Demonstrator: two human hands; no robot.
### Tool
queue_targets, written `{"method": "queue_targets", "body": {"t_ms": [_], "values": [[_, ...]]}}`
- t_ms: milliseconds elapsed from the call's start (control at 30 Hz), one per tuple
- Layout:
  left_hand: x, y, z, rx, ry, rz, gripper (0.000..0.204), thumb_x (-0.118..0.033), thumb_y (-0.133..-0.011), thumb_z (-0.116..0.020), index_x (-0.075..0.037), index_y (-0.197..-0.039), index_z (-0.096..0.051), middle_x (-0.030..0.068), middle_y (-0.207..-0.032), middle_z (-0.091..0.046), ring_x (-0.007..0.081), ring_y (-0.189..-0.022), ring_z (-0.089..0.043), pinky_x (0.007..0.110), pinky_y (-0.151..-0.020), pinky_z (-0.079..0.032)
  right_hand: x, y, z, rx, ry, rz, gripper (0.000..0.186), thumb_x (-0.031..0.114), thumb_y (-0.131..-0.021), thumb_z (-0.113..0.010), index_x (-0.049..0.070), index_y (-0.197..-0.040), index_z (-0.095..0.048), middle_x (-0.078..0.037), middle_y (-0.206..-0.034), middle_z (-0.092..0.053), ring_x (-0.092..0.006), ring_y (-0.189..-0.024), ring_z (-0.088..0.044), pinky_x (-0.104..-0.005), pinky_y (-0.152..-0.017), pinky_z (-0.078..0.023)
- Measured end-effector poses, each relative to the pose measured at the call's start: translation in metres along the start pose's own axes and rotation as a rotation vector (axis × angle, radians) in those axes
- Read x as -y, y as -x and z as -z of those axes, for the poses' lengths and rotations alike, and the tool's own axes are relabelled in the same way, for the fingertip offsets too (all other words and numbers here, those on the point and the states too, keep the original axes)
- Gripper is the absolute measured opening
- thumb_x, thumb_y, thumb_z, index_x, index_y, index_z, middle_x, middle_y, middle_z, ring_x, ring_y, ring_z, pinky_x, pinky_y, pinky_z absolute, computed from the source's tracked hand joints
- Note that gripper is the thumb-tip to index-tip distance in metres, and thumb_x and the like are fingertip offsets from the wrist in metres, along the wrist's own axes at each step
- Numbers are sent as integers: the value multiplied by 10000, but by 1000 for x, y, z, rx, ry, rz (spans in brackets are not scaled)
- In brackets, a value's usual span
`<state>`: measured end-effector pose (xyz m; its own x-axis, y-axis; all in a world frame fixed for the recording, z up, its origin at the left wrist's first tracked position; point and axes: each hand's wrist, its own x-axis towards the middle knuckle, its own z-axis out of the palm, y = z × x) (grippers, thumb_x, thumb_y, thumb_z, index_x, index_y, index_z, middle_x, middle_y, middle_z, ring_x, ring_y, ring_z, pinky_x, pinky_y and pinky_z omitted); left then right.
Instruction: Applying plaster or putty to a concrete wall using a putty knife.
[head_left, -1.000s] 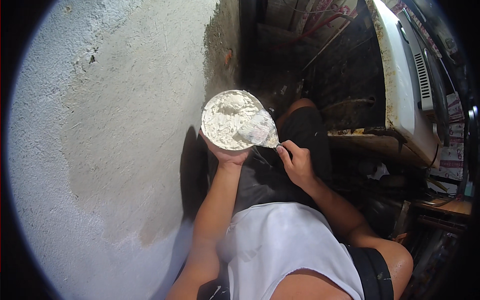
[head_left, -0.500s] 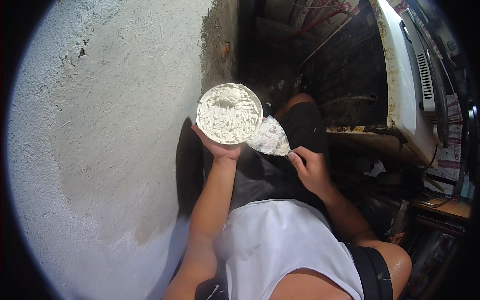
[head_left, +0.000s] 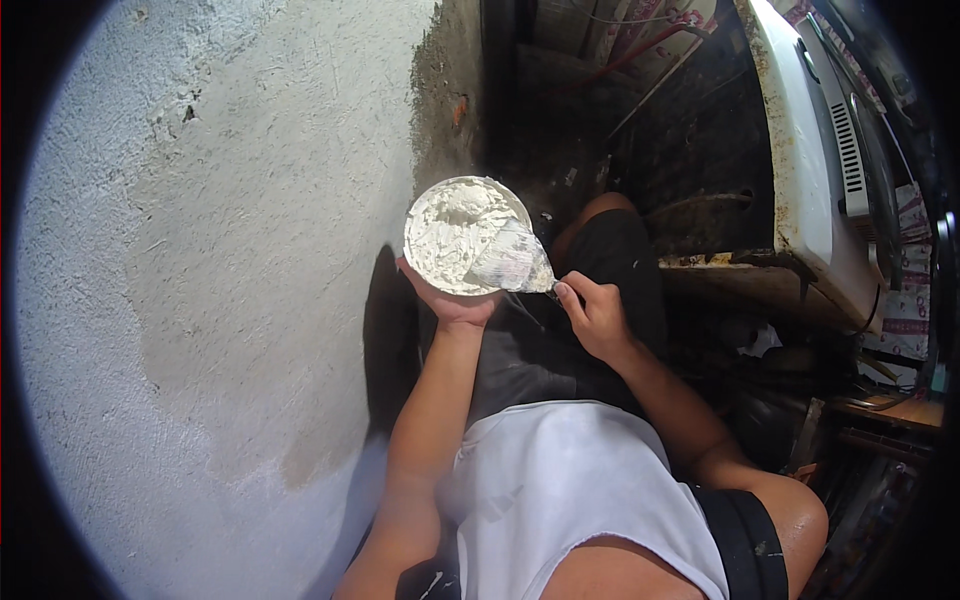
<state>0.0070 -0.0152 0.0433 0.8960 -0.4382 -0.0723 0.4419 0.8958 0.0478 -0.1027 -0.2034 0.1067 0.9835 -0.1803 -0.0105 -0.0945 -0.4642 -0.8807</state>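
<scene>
My left hand cradles a round white container of thick white paste from underneath, its fingers wrapped round the bottom. In my right hand is the handle of a broad scraper, gripped between thumb and fingers. Its paste-smeared blade lies over the right side of the container, touching the paste. The container is above my lap, beside the wall on my left.
A rough, patchily coated wall fills the left side. A rusty white appliance with a dark panel stands at the right, with a wooden ledge and clutter below it. A red pipe runs in the dark corner behind.
In the half-second-old frame the scraper blade was outside the container's lower right rim; now it has moved up and left onto the paste again. My left hand with the container shifted slightly.
</scene>
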Motion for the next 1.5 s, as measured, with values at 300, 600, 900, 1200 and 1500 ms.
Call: {"method": "queue_targets", "body": {"t_ms": [300, 600, 900, 1200, 1500], "values": [[1, 1, 3, -146, -174, -120, 1089, -903, -793, -535, -217, -1621, -356, 101, -1669, -352, 402, -1513, -350, 635, -1214, -312, 23, 10, 27, 83, 71, -60, 219, 190, -1019, -642, -4, -920, -671, -235, -709, -597, -420, -621, -606, -404, -552, -446], [2, 0, -13, -25, -133, -14, 1108, -924, -784, -522, -225, -1624, -341, 122, -1679, -310, 425, -1528, -307, 685, -1222, -253, 31, 28, 56, 79, 139, -88, 174, 150, -997, -670, -11, -931, -681, -224, -717, -614, -373, -625, -638, -365, -562, -456], [-8, -7, -9, -181, 6, -11, 832, -733, -931, -502, -211, -1575, -428, 114, -1627, -408, 361, -1500, -383, 623, -1235, -281, 34, 19, 70, 138, -276, -198, 179, 107, -1022, -625, -6, -1153, -579, -47, -787, -679, -77, -638, -591, -237, -617, -475], [7, -9, -25, -58, 23, 44, 845, -687, -944, -523, -146, -1580, -393, 153, -1571, -461, 373, -1447, -429, 595, -1199, -333, 22, -1, 20, 362, -702, -451, 348, 254, -1134, -441, 4, -1108, -682, 8, -668, -547, -86, -548, -524, -251, -542, -474], [13, -9, -32, 4, -101, 54, 907, -780, -933, -387, -138, -1573, -411, 185, -1557, -477, 464, -1400, -477, 650, -1141, -407, 12, -2, -8, -14, 277, 19, 276, 264, -1068, -560, 34, -917, -578, -239, -681, -611, -454, -648, -641, -531, -557, -472]]}}
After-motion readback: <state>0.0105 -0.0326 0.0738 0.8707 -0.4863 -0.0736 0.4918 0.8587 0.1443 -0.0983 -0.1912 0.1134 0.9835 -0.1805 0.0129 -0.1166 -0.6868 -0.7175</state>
